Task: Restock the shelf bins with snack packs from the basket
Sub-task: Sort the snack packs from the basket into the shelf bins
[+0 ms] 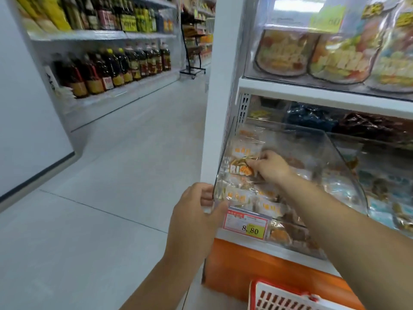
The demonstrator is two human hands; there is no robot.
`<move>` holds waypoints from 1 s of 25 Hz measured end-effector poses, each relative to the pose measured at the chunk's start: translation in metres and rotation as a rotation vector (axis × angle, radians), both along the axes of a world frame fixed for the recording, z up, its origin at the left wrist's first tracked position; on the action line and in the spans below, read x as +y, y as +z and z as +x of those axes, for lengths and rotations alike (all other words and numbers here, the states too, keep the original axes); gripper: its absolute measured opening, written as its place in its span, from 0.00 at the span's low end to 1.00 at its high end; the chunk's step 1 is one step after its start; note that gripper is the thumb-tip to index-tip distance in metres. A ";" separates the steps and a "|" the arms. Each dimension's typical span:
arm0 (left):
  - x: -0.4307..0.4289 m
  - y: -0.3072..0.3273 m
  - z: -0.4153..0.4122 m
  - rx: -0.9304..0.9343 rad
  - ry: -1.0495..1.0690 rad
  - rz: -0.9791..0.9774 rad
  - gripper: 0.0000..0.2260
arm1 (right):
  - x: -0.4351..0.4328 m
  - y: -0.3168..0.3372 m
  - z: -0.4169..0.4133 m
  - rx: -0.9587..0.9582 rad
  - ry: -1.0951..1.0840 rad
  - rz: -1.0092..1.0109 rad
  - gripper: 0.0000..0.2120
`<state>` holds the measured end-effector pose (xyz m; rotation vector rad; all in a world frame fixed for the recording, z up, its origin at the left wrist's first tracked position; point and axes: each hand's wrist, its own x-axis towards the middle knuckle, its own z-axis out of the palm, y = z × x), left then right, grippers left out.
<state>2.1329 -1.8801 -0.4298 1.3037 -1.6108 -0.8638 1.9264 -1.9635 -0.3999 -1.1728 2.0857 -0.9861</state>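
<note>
— Pack (pixel 241 167): who has it?
— Right fingers (pixel 257 163) curl round its edge and pinch it; the right hand (pixel 271 167) is inside the bin (pixel 297 243), over other packs (pixel 268 206) lying there.
— And the other fingers?
— Left fingers (pixel 206 193) and thumb pinch the near corner of the clear lid (pixel 297 151); the left hand (pixel 194 218) holds it tilted up; the right hand shows through it.
— Further out?
— Price tag (pixel 245 227) reading 8.80 on the bin's front, just beside the left thumb; bagged snacks on the shelf (pixel 312 92) above; red basket (pixel 279 296) low down, below the right forearm; bottles (pixel 116 68) across the aisle.
</note>
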 end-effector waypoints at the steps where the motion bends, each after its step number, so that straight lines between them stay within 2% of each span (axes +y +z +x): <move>1: -0.002 0.000 0.000 0.001 -0.005 0.017 0.10 | -0.004 -0.001 0.002 0.049 0.002 0.022 0.15; 3: -0.002 0.001 0.001 0.005 -0.020 0.052 0.10 | -0.004 -0.001 0.005 0.119 -0.026 0.014 0.18; 7: -0.001 0.003 0.003 0.041 -0.030 0.051 0.10 | 0.000 -0.005 0.009 0.202 -0.063 -0.154 0.29; 12: 0.000 0.002 0.002 0.043 -0.026 0.052 0.10 | -0.001 -0.006 0.009 0.136 -0.031 0.062 0.27; 15: -0.001 0.001 0.004 0.026 -0.035 0.029 0.12 | 0.009 0.003 0.005 0.132 0.000 0.089 0.27; 16: 0.000 0.000 0.005 0.019 -0.042 0.025 0.14 | 0.019 0.009 0.002 0.146 -0.003 0.055 0.28; 18: 0.008 -0.003 0.006 -0.007 -0.020 -0.001 0.18 | 0.055 0.023 -0.003 0.160 -0.052 -0.150 0.27; 20: 0.026 -0.005 0.003 -0.064 0.056 -0.111 0.20 | 0.114 0.030 -0.005 0.115 -0.093 -0.431 0.18; 22: 0.049 -0.006 -0.004 -0.092 0.069 -0.224 0.19 | 0.180 0.021 -0.003 0.033 -0.096 -0.586 0.11; 24: 0.075 -0.016 -0.022 -0.124 -0.040 -0.252 0.18 | 0.239 -0.014 -0.009 -0.017 -0.142 -0.556 0.10; 25: 0.088 -0.025 -0.032 -0.158 -0.125 -0.248 0.17 | 0.262 -0.038 -0.016 -0.017 -0.177 -0.469 0.11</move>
